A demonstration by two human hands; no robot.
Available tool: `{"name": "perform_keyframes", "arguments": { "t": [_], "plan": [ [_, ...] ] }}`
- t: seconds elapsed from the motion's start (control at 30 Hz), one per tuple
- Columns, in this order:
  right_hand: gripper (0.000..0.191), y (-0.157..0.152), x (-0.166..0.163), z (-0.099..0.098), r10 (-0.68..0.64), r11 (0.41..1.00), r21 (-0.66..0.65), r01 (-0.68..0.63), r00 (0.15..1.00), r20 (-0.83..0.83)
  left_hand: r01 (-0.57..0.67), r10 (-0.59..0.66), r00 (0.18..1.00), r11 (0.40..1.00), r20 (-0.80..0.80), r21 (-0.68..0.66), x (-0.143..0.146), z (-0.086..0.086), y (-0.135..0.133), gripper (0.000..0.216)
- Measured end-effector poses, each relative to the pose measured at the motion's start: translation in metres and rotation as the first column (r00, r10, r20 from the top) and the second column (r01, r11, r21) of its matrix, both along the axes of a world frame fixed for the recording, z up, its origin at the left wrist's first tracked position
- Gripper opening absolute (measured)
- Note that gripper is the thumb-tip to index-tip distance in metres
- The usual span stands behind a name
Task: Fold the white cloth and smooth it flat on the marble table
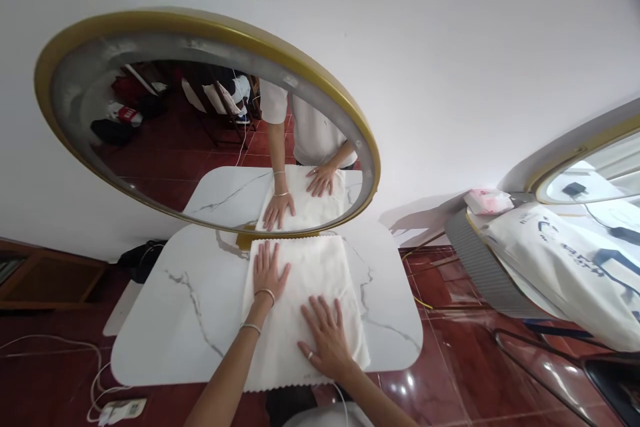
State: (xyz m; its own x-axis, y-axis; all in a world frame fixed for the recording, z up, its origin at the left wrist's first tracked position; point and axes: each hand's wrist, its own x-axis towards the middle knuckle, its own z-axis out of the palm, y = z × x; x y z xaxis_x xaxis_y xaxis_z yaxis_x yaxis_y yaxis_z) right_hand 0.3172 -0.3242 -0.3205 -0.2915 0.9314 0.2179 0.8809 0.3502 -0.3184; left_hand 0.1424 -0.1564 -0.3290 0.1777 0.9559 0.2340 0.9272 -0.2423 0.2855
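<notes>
A white cloth (300, 280) with scalloped short edges lies spread over the middle of a white marble-patterned table (165, 320). My left hand (269, 273) rests flat on its upper left part, fingers apart, a bracelet at the wrist. Lower on the right side, my right hand (326, 337) presses on the same cloth with spread fingers and a ring on one of them. Neither hand grips anything. The cloth's near edge hangs at the front of the table, and slight wrinkles show across its surface.
A gold-framed oval mirror (373, 147) stands at the table's back against the wall, reflecting both hands. To the right, a second table (480, 273) carries a white printed bag (545, 247) and a tissue pack (487, 201). A power strip (123, 410) with cables lies on the red tiled floor.
</notes>
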Motion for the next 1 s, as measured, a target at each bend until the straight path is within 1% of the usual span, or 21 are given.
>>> {"name": "perform_keyframes", "arguments": {
  "t": [0.07, 0.13, 0.2, 0.27, 0.33, 0.4, 0.5, 0.57, 0.63, 0.7, 0.77, 0.87, 1.0],
  "plan": [
    [0.066, 0.023, -0.027, -0.003, -0.096, 0.995, -0.003, 0.096, 0.994, -0.046, 0.014, -0.014, 1.000, 1.000, -0.002, 0.002, -0.022, 0.001, 0.006, 0.066],
    [0.060, 0.056, -0.048, -0.005, -0.254, 0.967, -0.013, 0.253, 0.965, -0.071, 0.028, -0.028, 1.000, 1.000, -0.001, -0.003, -0.035, 0.002, 0.011, 0.067],
    [0.058, 0.090, -0.059, -0.006, -0.395, 0.919, -0.026, 0.394, 0.916, -0.068, 0.029, -0.029, 1.000, 1.000, 0.011, -0.009, -0.036, 0.001, 0.012, 0.067],
    [0.058, 0.117, -0.058, -0.008, -0.467, 0.884, -0.047, 0.465, 0.883, -0.048, -0.012, 0.012, 0.999, 1.000, 0.035, -0.009, -0.026, -0.002, 0.003, 0.063],
    [0.056, 0.130, -0.048, -0.010, -0.475, 0.879, -0.059, 0.473, 0.880, -0.021, -0.069, 0.070, 0.996, 0.998, 0.049, -0.012, -0.007, -0.007, -0.020, 0.058],
    [0.055, 0.131, -0.031, -0.012, -0.484, 0.873, -0.060, 0.484, 0.875, 0.008, -0.076, 0.077, 0.997, 0.997, 0.030, -0.023, 0.015, -0.013, -0.053, 0.056],
    [0.056, 0.123, -0.006, -0.013, -0.531, 0.845, -0.045, 0.533, 0.846, 0.046, 0.015, -0.015, 1.000, 0.999, -0.020, -0.032, 0.040, -0.017, -0.105, 0.061],
    [0.057, 0.118, 0.006, -0.014, -0.525, 0.850, -0.023, 0.527, 0.849, 0.058, 0.067, -0.068, 0.997, 0.997, -0.036, -0.032, 0.046, -0.015, -0.126, 0.064],
    [0.058, 0.115, 0.010, -0.015, -0.493, 0.870, 0.008, 0.493, 0.868, 0.060, 0.103, -0.105, 0.993, 0.994, -0.050, -0.033, 0.042, -0.012, -0.133, 0.065],
    [0.059, 0.115, 0.006, -0.015, -0.456, 0.890, 0.038, 0.455, 0.888, 0.057, 0.130, -0.132, 0.989, 0.991, -0.067, -0.042, 0.030, -0.009, -0.131, 0.064],
    [0.062, 0.116, -0.004, -0.015, -0.425, 0.905, 0.057, 0.422, 0.903, 0.055, 0.143, -0.147, 0.986, 0.988, -0.077, -0.054, 0.014, -0.007, -0.125, 0.061],
    [0.065, 0.120, -0.031, -0.014, -0.386, 0.921, 0.075, 0.381, 0.920, 0.064, 0.132, -0.136, 0.988, 0.989, -0.078, -0.065, -0.012, -0.005, -0.118, 0.061],
    [0.066, 0.129, -0.082, -0.015, -0.342, 0.937, 0.092, 0.336, 0.938, 0.061, 0.089, -0.095, 0.991, 0.994, -0.092, -0.067, -0.057, -0.003, -0.115, 0.062]
  ]
}}
